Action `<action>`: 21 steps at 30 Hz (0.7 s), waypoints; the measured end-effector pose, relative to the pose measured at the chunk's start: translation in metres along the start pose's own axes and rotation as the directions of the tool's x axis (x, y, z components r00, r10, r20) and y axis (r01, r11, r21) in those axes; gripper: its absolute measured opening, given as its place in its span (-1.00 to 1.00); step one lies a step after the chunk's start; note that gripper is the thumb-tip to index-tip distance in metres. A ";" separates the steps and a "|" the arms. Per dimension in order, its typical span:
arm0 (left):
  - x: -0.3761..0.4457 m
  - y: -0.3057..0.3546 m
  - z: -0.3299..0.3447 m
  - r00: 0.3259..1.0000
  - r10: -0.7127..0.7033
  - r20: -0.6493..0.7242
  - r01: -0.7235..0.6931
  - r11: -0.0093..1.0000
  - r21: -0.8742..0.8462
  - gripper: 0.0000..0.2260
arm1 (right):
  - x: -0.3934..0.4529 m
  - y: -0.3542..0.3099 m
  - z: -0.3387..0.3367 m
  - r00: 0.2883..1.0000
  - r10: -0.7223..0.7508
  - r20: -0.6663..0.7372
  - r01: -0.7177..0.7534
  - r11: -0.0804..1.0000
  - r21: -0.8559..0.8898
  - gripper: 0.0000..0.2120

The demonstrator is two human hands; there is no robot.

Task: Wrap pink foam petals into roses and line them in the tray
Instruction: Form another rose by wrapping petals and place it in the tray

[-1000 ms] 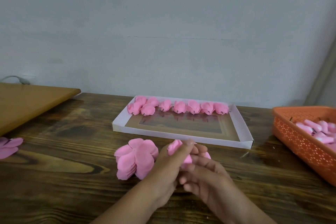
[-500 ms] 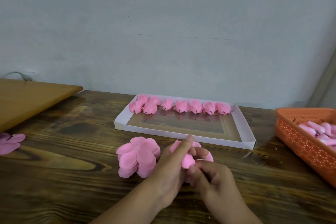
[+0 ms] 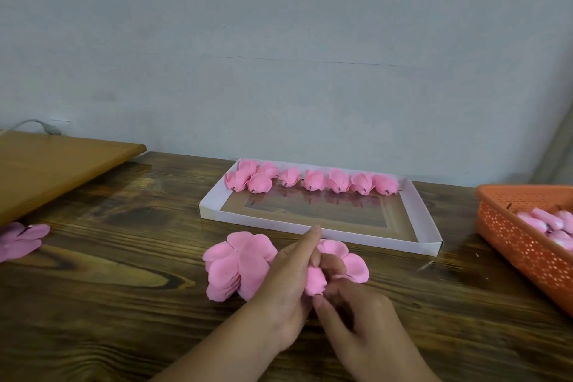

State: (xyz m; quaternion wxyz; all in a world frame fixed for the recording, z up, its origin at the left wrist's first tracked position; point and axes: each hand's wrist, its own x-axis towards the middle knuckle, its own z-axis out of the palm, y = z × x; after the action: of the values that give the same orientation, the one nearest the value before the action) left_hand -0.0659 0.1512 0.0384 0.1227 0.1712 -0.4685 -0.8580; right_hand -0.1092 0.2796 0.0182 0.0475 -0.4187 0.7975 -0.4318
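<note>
Both hands' grip, left hand and right hand, pinches apparently one half-wrapped rose.

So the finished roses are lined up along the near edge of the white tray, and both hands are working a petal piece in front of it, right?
Not quite. The head view shows the finished roses lined up along the far edge of the white tray, by the wall; the near part holds none. The rest stands: the left hand and right hand are working a petal piece in front of it.

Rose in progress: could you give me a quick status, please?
Both hands, left and right, pinch the half-wrapped rose. Finished roses line the tray back. Nothing in the way.
</note>
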 end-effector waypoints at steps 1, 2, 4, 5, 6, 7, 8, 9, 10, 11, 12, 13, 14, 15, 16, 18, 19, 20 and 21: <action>0.001 -0.002 0.000 1.000 0.009 0.003 -0.009 1.000 0.005 -0.46 | -0.001 0.001 -0.001 0.996 -0.085 -0.009 0.082 0.983 -0.165 -0.79; 0.001 -0.002 0.000 1.000 0.015 -0.001 -0.015 1.000 0.008 -0.45 | -0.001 0.002 0.000 0.992 -0.124 0.008 0.122 0.957 -0.265 -0.75; 0.002 -0.003 0.000 1.000 0.019 -0.009 -0.019 1.000 0.014 -0.47 | 0.000 0.002 0.000 0.986 -0.162 0.025 0.162 0.938 -0.306 -0.68; 0.002 -0.003 0.000 1.000 0.015 -0.008 -0.015 1.000 0.015 -0.48 | 0.000 0.002 0.001 0.987 -0.159 0.026 0.161 0.954 -0.253 -0.70; 0.002 -0.002 0.000 1.000 0.005 -0.008 -0.005 1.000 0.012 -0.51 | 0.001 0.001 0.000 0.990 -0.137 0.020 0.139 0.979 -0.152 -0.72; 0.001 -0.002 0.001 1.000 -0.008 -0.008 0.008 1.000 0.003 -0.54 | 0.002 -0.001 0.000 0.996 -0.083 0.021 0.083 0.997 -0.005 -0.74; 0.000 -0.001 0.001 1.000 -0.021 -0.006 0.021 1.000 -0.012 -0.56 | 0.003 -0.004 -0.001 0.999 -0.001 0.042 -0.007 0.980 0.196 -0.74; -0.002 0.000 0.001 0.999 -0.034 0.001 0.034 0.999 -0.030 -0.58 | 0.004 -0.008 -0.001 0.991 0.096 0.088 -0.124 0.902 0.412 -0.75; -0.003 0.001 0.002 0.999 -0.044 0.018 0.045 0.998 -0.052 -0.58 | 0.006 -0.009 -0.001 0.969 0.183 0.165 -0.246 0.749 0.616 -0.78; -0.005 0.002 0.002 0.998 -0.052 0.041 0.055 0.995 -0.082 -0.58 | 0.007 -0.010 0.001 0.934 0.231 0.272 -0.355 0.529 0.771 -0.82; -0.007 0.003 0.002 0.996 -0.057 0.062 0.064 0.991 -0.119 -0.57 | 0.009 -0.011 0.002 0.892 0.237 0.384 -0.443 0.297 0.846 -0.86; -0.008 0.004 0.003 0.996 -0.056 0.074 0.066 0.986 -0.153 -0.57 | 0.009 -0.013 0.004 0.855 0.208 0.475 -0.504 0.117 0.855 -0.89; -0.009 0.005 0.003 0.996 -0.048 0.073 0.060 0.983 -0.172 -0.56 | 0.009 -0.014 0.006 0.830 0.175 0.530 -0.541 0.024 0.841 -0.92; -0.009 0.006 0.002 0.997 -0.040 0.061 0.050 0.984 -0.172 -0.57 | 0.008 -0.015 0.008 0.816 0.172 0.553 -0.563 0.017 0.826 -0.93; -0.008 0.006 0.002 0.998 -0.038 0.041 0.043 0.987 -0.153 -0.58 | 0.008 -0.014 0.009 0.815 0.202 0.544 -0.568 0.089 0.818 -0.91; -0.006 0.006 0.002 0.999 -0.035 -0.005 0.035 0.996 -0.083 -0.60 | 0.004 -0.012 0.010 0.882 0.297 0.367 -0.471 0.504 0.724 -0.77; -0.005 0.005 0.002 0.999 -0.032 -0.024 0.031 0.997 -0.065 -0.60 | 0.002 -0.009 0.009 0.936 0.273 0.222 -0.351 0.763 0.544 -0.70; -0.003 0.003 0.001 0.999 -0.028 -0.036 0.026 0.998 -0.065 -0.57 | -0.001 -0.006 0.008 0.978 0.188 0.085 -0.205 0.939 0.276 -0.70; -0.002 0.001 0.001 0.999 -0.029 -0.035 0.026 0.997 -0.067 -0.53 | -0.003 -0.005 0.007 0.997 0.078 0.003 -0.078 0.997 0.021 -0.74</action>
State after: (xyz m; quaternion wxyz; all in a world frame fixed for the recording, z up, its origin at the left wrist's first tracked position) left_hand -0.0645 0.1519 0.0405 0.1249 0.1890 -0.4351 -0.8714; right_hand -0.1014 0.2761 0.0166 0.0697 -0.3871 0.8087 -0.4374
